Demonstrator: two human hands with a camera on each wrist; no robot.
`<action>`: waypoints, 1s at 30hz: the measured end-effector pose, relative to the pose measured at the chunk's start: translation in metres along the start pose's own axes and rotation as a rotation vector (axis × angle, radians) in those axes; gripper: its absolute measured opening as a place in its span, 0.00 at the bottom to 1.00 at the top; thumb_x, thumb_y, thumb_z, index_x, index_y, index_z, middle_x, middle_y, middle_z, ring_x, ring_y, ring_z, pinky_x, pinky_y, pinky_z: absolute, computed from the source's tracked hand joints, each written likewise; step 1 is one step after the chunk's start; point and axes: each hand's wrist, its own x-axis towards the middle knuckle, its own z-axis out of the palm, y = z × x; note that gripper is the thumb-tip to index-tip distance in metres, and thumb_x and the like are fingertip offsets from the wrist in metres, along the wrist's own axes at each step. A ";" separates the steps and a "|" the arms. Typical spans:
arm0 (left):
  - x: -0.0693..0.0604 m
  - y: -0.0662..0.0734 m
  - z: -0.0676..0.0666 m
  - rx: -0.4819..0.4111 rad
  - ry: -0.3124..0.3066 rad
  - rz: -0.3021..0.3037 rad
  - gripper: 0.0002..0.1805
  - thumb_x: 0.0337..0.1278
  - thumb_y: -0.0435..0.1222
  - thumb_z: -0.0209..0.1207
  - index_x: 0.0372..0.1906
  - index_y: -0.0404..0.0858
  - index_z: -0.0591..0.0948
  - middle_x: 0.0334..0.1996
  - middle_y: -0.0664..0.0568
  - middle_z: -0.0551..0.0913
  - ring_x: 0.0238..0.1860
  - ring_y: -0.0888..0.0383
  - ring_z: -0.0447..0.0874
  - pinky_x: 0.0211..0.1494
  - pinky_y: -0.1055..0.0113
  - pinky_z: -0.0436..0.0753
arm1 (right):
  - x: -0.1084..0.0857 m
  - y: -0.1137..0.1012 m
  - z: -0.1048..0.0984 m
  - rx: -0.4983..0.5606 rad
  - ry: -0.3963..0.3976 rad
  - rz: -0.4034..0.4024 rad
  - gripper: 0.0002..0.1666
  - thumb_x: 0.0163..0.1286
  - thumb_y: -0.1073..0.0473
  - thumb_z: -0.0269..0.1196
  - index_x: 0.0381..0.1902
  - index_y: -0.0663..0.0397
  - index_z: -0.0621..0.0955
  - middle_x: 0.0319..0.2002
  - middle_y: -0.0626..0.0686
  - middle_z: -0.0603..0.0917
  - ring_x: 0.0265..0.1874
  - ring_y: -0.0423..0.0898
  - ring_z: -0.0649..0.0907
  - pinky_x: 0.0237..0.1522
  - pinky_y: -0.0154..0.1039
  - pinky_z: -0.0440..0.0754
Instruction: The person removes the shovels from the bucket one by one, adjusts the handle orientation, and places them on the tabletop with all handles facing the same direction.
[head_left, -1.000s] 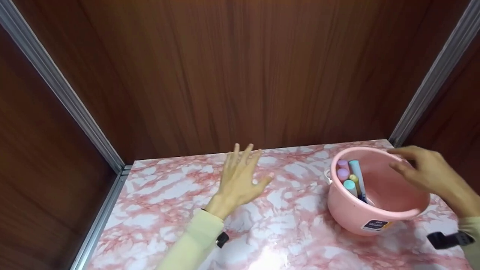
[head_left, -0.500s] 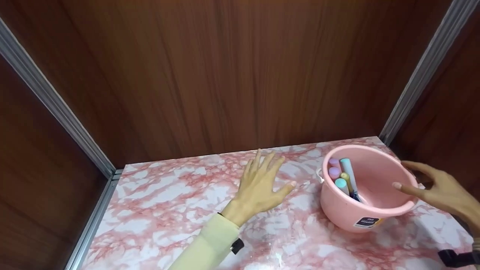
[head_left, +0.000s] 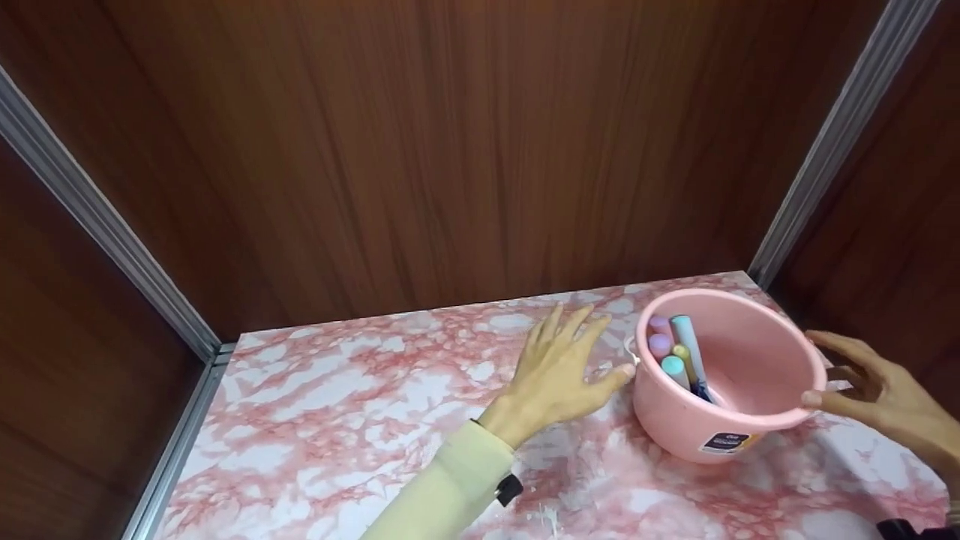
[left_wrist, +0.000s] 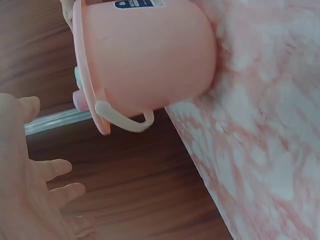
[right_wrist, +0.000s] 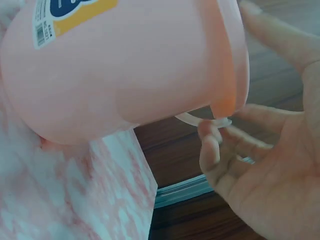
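A pink bucket (head_left: 667, 424) stands upright on the marbled tabletop, right of centre. Inside, against its left wall, lean several pastel, round-capped stick-like things: purple (head_left: 660, 345), yellow (head_left: 681, 352), teal (head_left: 673, 367) and a longer pale blue one (head_left: 688, 341). My left hand (head_left: 559, 375) hovers palm down with spread fingers, thumb close to the white handle (left_wrist: 122, 121); the left wrist view shows a gap to the bucket. My right hand (head_left: 889, 401) is at the right rim, thumb in front and loosely bent fingers behind, by the handle's other end (right_wrist: 190, 119). Firm contact cannot be made out.
Dark wood panels (head_left: 420, 150) enclose the tabletop (head_left: 322, 420) at the back and both sides. Grey metal posts (head_left: 825, 150) stand in the corners. A black strap (head_left: 508, 489) sits at my left sleeve.
My left hand has moved right towards the bucket. My right hand has drawn back from over the bucket's mouth to the outside of its right rim. The head view has shifted slightly.
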 end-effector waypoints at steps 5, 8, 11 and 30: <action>0.014 0.011 0.005 -0.003 -0.004 0.030 0.43 0.68 0.67 0.54 0.82 0.54 0.67 0.83 0.57 0.65 0.86 0.43 0.52 0.86 0.43 0.56 | 0.001 -0.002 0.004 0.031 -0.040 -0.098 0.61 0.57 0.83 0.71 0.85 0.57 0.59 0.78 0.35 0.66 0.53 0.33 0.86 0.44 0.30 0.88; 0.023 0.017 0.008 -0.023 -0.009 0.043 0.42 0.67 0.66 0.56 0.82 0.54 0.68 0.81 0.58 0.68 0.84 0.47 0.59 0.84 0.45 0.61 | 0.001 -0.002 0.005 0.033 -0.048 -0.122 0.66 0.52 0.84 0.73 0.85 0.57 0.58 0.78 0.34 0.68 0.51 0.35 0.86 0.43 0.31 0.88; 0.031 0.022 0.010 -0.042 -0.016 0.051 0.41 0.66 0.63 0.58 0.80 0.52 0.70 0.79 0.58 0.71 0.81 0.51 0.65 0.82 0.48 0.66 | -0.001 -0.001 0.006 0.025 -0.040 -0.132 0.69 0.48 0.84 0.75 0.85 0.57 0.58 0.76 0.34 0.71 0.48 0.37 0.87 0.41 0.31 0.86; 0.075 0.067 0.032 0.188 -0.073 0.111 0.30 0.63 0.63 0.62 0.66 0.58 0.79 0.68 0.67 0.78 0.68 0.58 0.72 0.71 0.60 0.72 | -0.005 0.012 0.014 0.106 -0.008 -0.114 0.68 0.49 0.86 0.72 0.86 0.58 0.56 0.77 0.38 0.72 0.49 0.37 0.87 0.39 0.31 0.85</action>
